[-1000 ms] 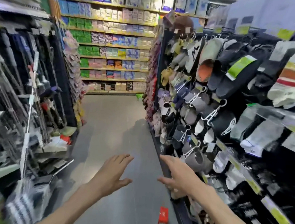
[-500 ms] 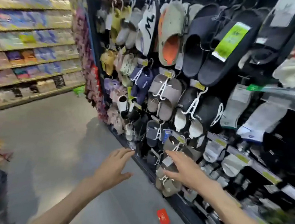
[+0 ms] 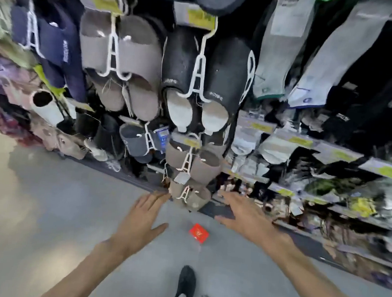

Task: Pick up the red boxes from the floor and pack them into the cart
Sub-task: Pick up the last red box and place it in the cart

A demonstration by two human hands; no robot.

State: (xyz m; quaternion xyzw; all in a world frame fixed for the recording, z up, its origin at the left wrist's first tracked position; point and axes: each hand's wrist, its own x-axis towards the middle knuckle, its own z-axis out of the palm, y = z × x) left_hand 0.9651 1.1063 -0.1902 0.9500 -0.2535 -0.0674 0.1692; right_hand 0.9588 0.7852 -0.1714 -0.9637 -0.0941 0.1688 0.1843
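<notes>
**Both hands spread above a red box on the aisle floor**

Left hand (image 3: pixel 141 216): palm down, fingers straight and close together, thumb splayed toward the right. Holds nothing, touches nothing.

Right hand (image 3: pixel 243 214): palm down, fingers extended and slightly fanned toward the left, thumb out below them. Also empty. Fingertips overlap the dark base rail (image 3: pixel 211 208) of the display in this view; contact cannot be told.

Red box (image 3: pixel 199 233): lies flat on the grey floor (image 3: pixel 44 218), between the two hands and a little nearer the person than either. Neither hand touches it. It sits turned like a diamond, one corner pointing toward the display; long axis appears to run from upper left to lower right. A pale mark shows on the top face, too blurred to read.

A dark shoe (image 3: pixel 187 281) stands on the floor below the box, toe pointing toward it.

Beyond the hands: slippers (image 3: pixel 121 72) hang in pairs on white hangers; socks (image 3: pixel 278 49) hang to the right above shelves with yellow price tags (image 3: pixel 301 140).
</notes>
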